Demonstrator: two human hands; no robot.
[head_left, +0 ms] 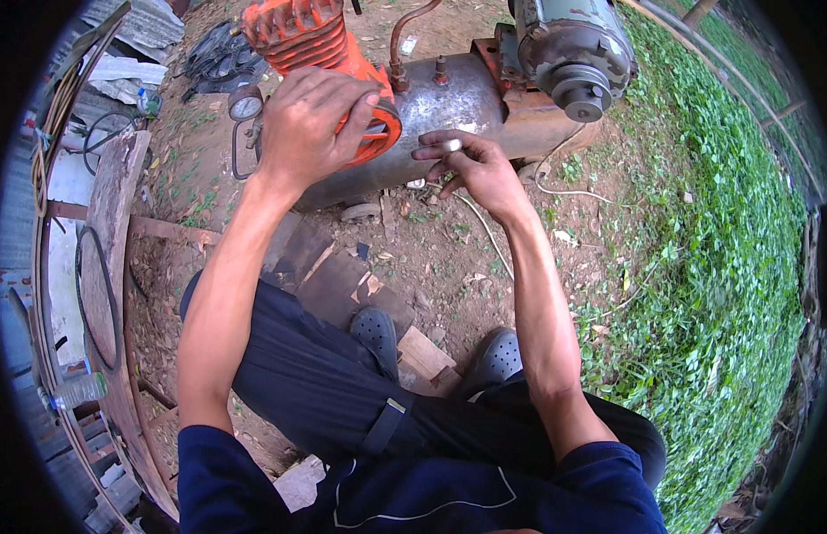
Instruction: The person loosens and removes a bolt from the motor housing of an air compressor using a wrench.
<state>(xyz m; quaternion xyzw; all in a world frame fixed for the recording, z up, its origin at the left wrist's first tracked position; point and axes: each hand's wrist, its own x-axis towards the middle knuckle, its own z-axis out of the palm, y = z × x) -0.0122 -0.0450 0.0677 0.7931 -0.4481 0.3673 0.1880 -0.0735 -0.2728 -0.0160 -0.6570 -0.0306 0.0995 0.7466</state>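
Observation:
My left hand (315, 125) is closed over the upper left of the orange wheel (387, 133) on the orange finned compressor pump (293, 31), hiding part of it. Just right of the wheel, my right hand (471, 165) has its fingers curled around a small silver cylindrical piece (451, 146). Behind both hands lies a worn metal tank (431, 107) with a copper pipe (398, 44) and a small fitting (441, 71). A grey motor (564, 44) with a stepped pulley (580, 98) sits at the tank's right.
A pressure gauge (246, 109) stands left of the pump. Wooden planks (106, 276), corrugated sheets (129, 22), a plastic bottle (80, 389) and hoses line the left side. A pale cable (493, 240) crosses the dirt under the tank. Grass (716, 294) covers the right; flat scraps (315, 267) lie by my feet.

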